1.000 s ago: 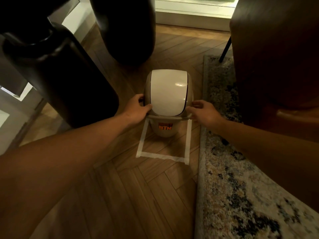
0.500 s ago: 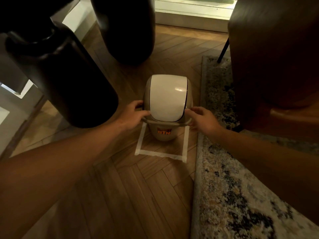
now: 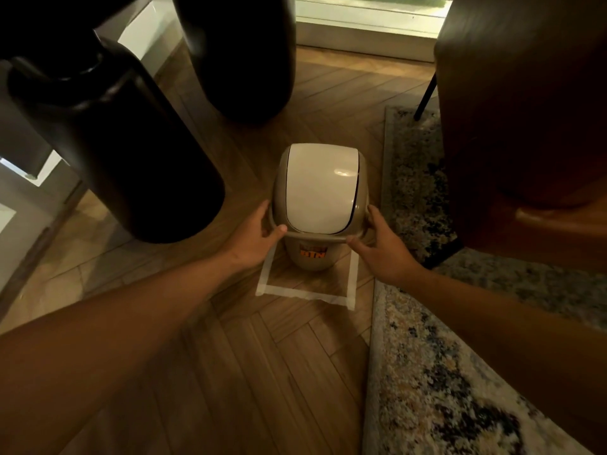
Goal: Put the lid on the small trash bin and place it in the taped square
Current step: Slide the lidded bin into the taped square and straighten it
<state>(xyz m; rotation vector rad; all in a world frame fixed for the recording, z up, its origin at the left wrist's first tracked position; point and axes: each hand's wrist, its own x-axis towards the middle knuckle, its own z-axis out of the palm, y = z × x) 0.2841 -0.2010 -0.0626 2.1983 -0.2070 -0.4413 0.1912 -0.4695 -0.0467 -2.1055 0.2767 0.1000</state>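
Observation:
A small beige trash bin with an orange label stands on the wood floor, inside the white taped square. Its swing lid, white flap in a beige frame, sits on top of the bin. My left hand grips the lid's rim on the left side, thumb on the front edge. My right hand grips the rim on the right side. The far half of the taped square is hidden behind the bin.
Two large dark vases stand close by, one at the left and one behind the bin. A patterned rug borders the square on the right, with a dark wooden piece of furniture over it.
The bin has come down and toward me into the taped square. Both hands have stayed on the lid's rim throughout.

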